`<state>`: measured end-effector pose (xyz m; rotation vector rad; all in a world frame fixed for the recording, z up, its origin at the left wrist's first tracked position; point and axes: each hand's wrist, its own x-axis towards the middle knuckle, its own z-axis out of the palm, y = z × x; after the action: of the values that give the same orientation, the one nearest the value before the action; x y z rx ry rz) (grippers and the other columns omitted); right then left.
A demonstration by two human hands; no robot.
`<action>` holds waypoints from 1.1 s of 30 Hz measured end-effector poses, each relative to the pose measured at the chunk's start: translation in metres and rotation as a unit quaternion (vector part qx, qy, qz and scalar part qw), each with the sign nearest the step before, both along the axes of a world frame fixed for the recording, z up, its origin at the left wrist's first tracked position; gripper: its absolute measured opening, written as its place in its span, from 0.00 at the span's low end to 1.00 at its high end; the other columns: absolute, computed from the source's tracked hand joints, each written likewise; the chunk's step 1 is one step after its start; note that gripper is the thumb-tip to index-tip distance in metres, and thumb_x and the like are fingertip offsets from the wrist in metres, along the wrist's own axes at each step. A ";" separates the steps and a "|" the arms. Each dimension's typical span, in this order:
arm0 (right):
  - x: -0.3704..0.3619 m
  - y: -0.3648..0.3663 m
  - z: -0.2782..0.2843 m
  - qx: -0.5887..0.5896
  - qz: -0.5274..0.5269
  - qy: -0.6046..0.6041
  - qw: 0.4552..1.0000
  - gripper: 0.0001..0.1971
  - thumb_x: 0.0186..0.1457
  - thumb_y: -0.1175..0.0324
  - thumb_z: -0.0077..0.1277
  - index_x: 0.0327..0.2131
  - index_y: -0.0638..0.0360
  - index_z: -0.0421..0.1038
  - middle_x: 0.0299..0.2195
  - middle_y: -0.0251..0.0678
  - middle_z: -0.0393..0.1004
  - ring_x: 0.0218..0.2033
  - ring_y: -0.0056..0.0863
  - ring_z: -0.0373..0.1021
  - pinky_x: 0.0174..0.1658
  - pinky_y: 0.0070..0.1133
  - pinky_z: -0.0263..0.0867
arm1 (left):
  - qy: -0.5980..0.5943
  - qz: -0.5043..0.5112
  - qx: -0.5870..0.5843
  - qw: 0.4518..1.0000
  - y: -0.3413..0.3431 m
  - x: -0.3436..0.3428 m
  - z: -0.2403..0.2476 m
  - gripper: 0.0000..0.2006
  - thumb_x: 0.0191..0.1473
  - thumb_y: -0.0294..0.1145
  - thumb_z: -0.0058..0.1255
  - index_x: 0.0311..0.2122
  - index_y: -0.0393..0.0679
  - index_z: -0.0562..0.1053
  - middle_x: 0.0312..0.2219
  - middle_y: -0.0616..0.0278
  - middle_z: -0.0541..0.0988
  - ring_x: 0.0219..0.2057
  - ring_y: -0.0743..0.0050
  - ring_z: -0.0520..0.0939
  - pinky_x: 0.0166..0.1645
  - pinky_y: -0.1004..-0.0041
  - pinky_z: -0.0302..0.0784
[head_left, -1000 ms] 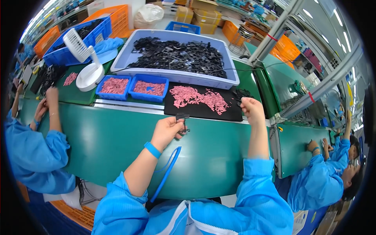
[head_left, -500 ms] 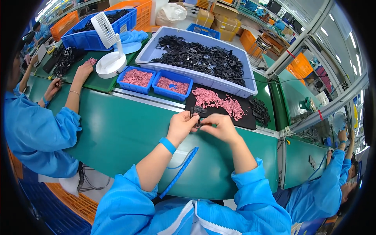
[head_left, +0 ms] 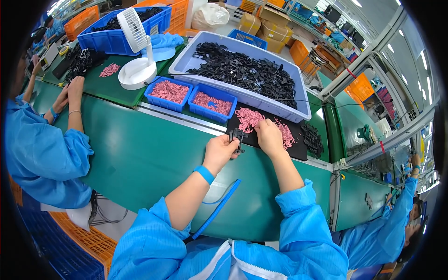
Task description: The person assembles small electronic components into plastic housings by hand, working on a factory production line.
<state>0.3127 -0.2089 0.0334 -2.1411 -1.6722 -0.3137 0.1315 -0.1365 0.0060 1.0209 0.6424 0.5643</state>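
My left hand point(head_left: 219, 154) grips a black plastic part point(head_left: 239, 135), an angular clip-like frame, and holds it up over the near edge of the black mat point(head_left: 299, 152). My right hand point(head_left: 269, 135) has reached into the heap of small pink pieces point(head_left: 248, 118) on that mat. Its fingertips are pinched together at the heap, and whatever is between them is hidden. More pink pieces point(head_left: 285, 134) lie just right of the hand. Black parts point(head_left: 311, 140) are piled at the mat's right end.
Behind the mat stands a large pale-blue tub point(head_left: 302, 111) of black parts. Two small blue bins point(head_left: 164, 102) of pink pieces and a white fan point(head_left: 134, 79) sit to its left. A blue coiled cord point(head_left: 217, 210) lies near me. At left, a co-worker's hands point(head_left: 74, 91) are busy.
My right hand has left the black part and moved away and right to the pink heap. My left hand still holds the part. The co-worker's hands have come together.
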 end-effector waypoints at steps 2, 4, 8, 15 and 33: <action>-0.008 -0.007 0.002 0.023 0.012 0.020 0.999 0.04 0.49 0.74 0.51 0.30 0.62 0.67 0.29 0.44 0.69 0.33 0.44 0.68 0.36 0.34 0.65 | 0.008 0.000 0.010 1.000 -0.001 0.000 -0.001 0.07 0.53 0.29 0.52 0.30 0.34 0.74 0.23 0.62 0.79 0.22 0.81 0.79 0.24 0.82 0.75; -0.023 -0.020 0.007 0.102 0.074 0.075 0.989 0.05 0.48 0.77 0.51 0.29 0.61 0.65 0.28 0.44 0.68 0.32 0.44 0.67 0.34 0.34 0.64 | 0.029 0.002 0.054 0.998 -0.005 0.001 0.002 0.07 0.53 0.29 0.53 0.29 0.35 0.74 0.20 0.63 0.79 0.20 0.82 0.79 0.23 0.81 0.73; -0.047 -0.034 0.005 0.160 0.096 0.061 0.981 0.08 0.42 0.82 0.54 0.28 0.63 0.66 0.30 0.42 0.69 0.34 0.42 0.68 0.36 0.31 0.66 | 0.057 0.001 0.143 0.988 -0.012 0.006 -0.002 0.08 0.51 0.30 0.54 0.26 0.37 0.75 0.17 0.64 0.78 0.18 0.82 0.78 0.22 0.78 0.70; -0.048 -0.037 0.000 0.157 0.069 0.053 0.984 0.08 0.42 0.81 0.54 0.28 0.63 0.67 0.31 0.41 0.69 0.34 0.41 0.68 0.36 0.30 0.66 | 0.073 0.033 0.276 0.958 -0.015 0.010 -0.019 0.11 0.48 0.33 0.56 0.20 0.38 0.72 0.12 0.60 0.74 0.12 0.76 0.70 0.19 0.71 0.63; -0.029 -0.045 -0.014 0.158 0.088 0.597 0.782 0.06 0.52 0.79 0.52 0.34 0.61 0.66 0.28 0.25 0.68 0.29 0.11 0.65 0.33 0.11 0.63 | 0.012 -0.093 0.132 0.987 -0.018 0.004 0.010 0.06 0.53 0.26 0.53 0.36 0.36 0.76 0.22 0.69 0.77 0.20 0.89 0.73 0.23 0.83 0.68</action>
<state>0.2837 -0.2535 0.0193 -1.3237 -0.9053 0.6666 0.1356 -0.1542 0.0160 1.3233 0.4951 0.4804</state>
